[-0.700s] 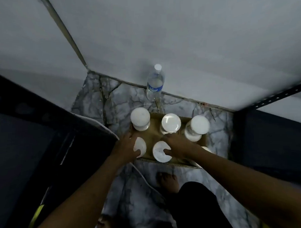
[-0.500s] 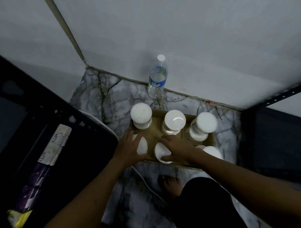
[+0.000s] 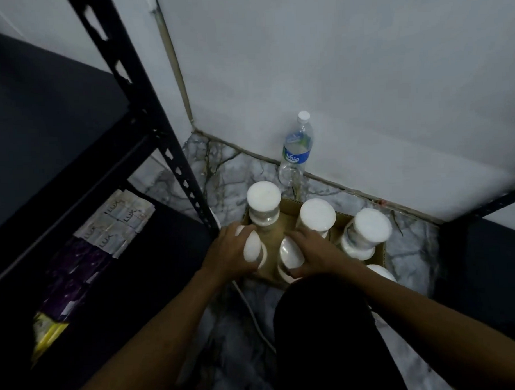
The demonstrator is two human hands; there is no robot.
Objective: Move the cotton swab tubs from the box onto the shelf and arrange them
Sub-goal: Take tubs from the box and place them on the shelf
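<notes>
A brown cardboard box (image 3: pixel 376 253) sits on the marble floor and holds several clear cotton swab tubs with white lids. My left hand (image 3: pixel 230 251) grips the lid of the front-left tub (image 3: pixel 253 247). My right hand (image 3: pixel 313 252) grips the front-middle tub (image 3: pixel 290 252) beside it. Behind them stand three stacked tubs: a back-left tub (image 3: pixel 263 199), a back-middle tub (image 3: pixel 317 214) and a back-right tub (image 3: pixel 370 227). Part of another lid (image 3: pixel 381 272) shows behind my right forearm. The black metal shelf (image 3: pixel 58 120) stands on the left.
A water bottle (image 3: pixel 297 149) stands against the white wall behind the box. The shelf's upright post (image 3: pixel 173 157) rises just left of the box. Soap boxes (image 3: pixel 117 223) and a yellow pack (image 3: pixel 45 333) lie on the lower shelf level. A white cable (image 3: pixel 254 317) runs across the floor. Another black rack (image 3: pixel 485 245) is at right.
The view has swung left, showing more of the shelf. Both hands have closed tighter around the two front tubs, which now sit higher in the box.
</notes>
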